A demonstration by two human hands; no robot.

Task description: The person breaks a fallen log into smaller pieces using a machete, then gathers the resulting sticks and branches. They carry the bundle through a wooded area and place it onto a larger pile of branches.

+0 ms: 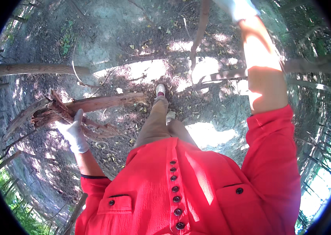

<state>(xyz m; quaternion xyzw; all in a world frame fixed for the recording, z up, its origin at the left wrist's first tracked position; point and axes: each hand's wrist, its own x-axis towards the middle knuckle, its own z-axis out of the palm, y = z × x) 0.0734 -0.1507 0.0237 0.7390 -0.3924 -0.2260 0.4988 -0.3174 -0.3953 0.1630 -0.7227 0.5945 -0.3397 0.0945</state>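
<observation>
My left hand [72, 135], in a white glove, is closed around several pieces of broken wood [104, 102] at the left. They are reddish brown, rough and splintered, and one long piece reaches toward my legs. The thumb points up along the wood; the other fingers are mostly hidden. My right arm stretches far forward. At the top edge my right hand [242, 8], also gloved in white, is washed out by sunlight and partly cut off. Just left of it a crooked branch [199, 37] runs down from the top edge; whether the hand touches it cannot be seen.
A tree trunk [40, 69] extends in from the left, and another trunk [310, 66] from the right. Dry leaves, twigs and bright sun patches cover the dirt ground [114, 43]. My light shoe [160, 89] stands in front of me, close to the long wood piece's end.
</observation>
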